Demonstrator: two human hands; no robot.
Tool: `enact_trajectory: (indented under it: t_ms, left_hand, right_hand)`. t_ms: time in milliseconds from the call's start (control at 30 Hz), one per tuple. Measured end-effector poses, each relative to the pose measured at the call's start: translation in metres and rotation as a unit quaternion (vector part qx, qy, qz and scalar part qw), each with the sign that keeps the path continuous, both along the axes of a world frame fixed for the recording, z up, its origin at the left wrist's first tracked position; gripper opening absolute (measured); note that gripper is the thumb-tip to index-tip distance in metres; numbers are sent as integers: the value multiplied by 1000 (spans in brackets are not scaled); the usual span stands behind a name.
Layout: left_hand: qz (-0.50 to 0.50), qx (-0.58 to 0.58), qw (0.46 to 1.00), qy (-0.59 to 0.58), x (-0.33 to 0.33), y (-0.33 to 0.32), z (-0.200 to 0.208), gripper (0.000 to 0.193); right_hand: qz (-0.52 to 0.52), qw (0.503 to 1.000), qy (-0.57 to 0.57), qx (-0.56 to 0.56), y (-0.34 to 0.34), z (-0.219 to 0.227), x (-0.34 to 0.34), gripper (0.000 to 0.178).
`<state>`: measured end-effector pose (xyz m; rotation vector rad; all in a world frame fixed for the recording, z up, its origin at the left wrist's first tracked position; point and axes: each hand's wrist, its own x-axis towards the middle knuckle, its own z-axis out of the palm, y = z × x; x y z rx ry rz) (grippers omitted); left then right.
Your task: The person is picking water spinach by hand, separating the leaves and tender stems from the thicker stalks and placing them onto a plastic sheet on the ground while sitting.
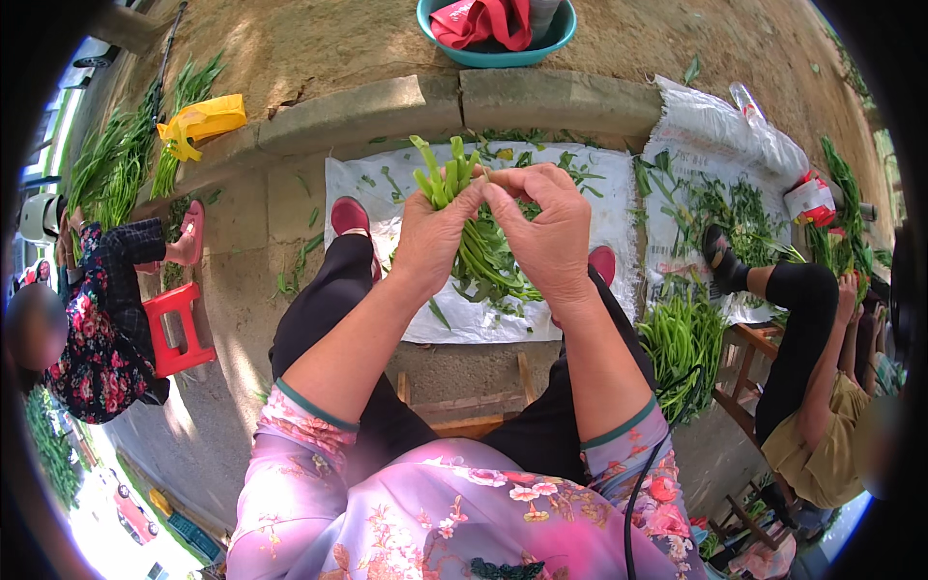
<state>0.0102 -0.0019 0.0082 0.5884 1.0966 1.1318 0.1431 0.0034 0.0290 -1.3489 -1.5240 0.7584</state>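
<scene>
My left hand point(428, 244) is wrapped round a bunch of green leafy vegetables point(449, 176). The cut stem ends point up and away from me, and the leaves hang below the fist. My right hand point(547, 224) is beside it, with thumb and forefinger pinched together close to the left thumb. Whatever that pinch holds is too small to make out. Beneath both hands a white woven sheet point(604, 319) lies on the ground between my feet, with loose leaves scattered over it.
Beyond the sheet runs a concrete kerb point(360, 114), with a teal basin point(498, 60) holding red cloth behind it. Greens point(681, 333) are heaped at right, near a seated person point(817, 425). At left are a red stool point(176, 329), another person point(101, 333) and a yellow bag point(205, 118).
</scene>
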Motion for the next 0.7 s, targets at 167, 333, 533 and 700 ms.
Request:
enact_trajectory:
  t_ms: [167, 333, 533, 700]
  left_hand:
    - [-10, 7, 1000, 10, 2, -1, 1, 24]
    - [-10, -5, 1000, 27, 8, -3, 5, 22]
    - [-40, -8, 998, 53, 9, -4, 4, 22]
    - [-54, -22, 998, 35, 9, -6, -2, 24]
  right_hand:
    - [-3, 999, -36, 20, 0, -7, 1, 10]
    - [-12, 999, -33, 28, 1, -7, 1, 6]
    - [-35, 998, 55, 9, 3, -1, 3, 6]
    - [-76, 994, 74, -13, 7, 0, 11, 5]
